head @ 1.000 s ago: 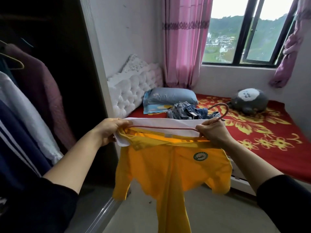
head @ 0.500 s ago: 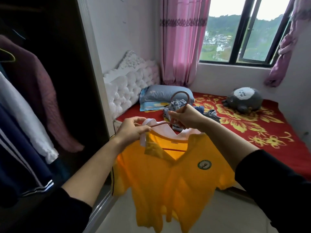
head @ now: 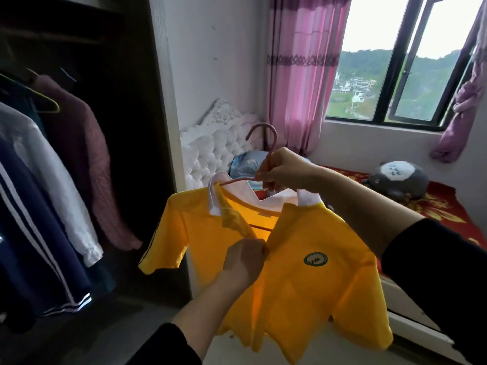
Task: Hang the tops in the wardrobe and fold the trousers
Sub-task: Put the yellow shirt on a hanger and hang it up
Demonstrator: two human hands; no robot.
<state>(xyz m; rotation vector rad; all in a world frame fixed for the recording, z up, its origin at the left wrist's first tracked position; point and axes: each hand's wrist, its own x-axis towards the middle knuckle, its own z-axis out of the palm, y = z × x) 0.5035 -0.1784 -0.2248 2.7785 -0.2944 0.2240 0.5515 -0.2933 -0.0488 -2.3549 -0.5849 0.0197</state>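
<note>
Yellow shirt (head: 303, 259) on hanger (head: 266, 154), beside wardrobe (head: 131, 127).
Right hand (head: 283, 167) grips the hanger neck for carrying; left hand (head: 243, 258) pinches the placket, straightening it.

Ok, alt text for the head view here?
A person holds a yellow shirt on a pink hanger beside an open wardrobe of hanging clothes: the right hand grips the hanger below its hook, the left hand pinches the shirt's front. A bed and window are behind.

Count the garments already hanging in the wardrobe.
4 show: a mauve knit farthest right, a dark teal one beside it, a white shirt, and a navy striped jacket at the left. More may hang out of view.
</note>
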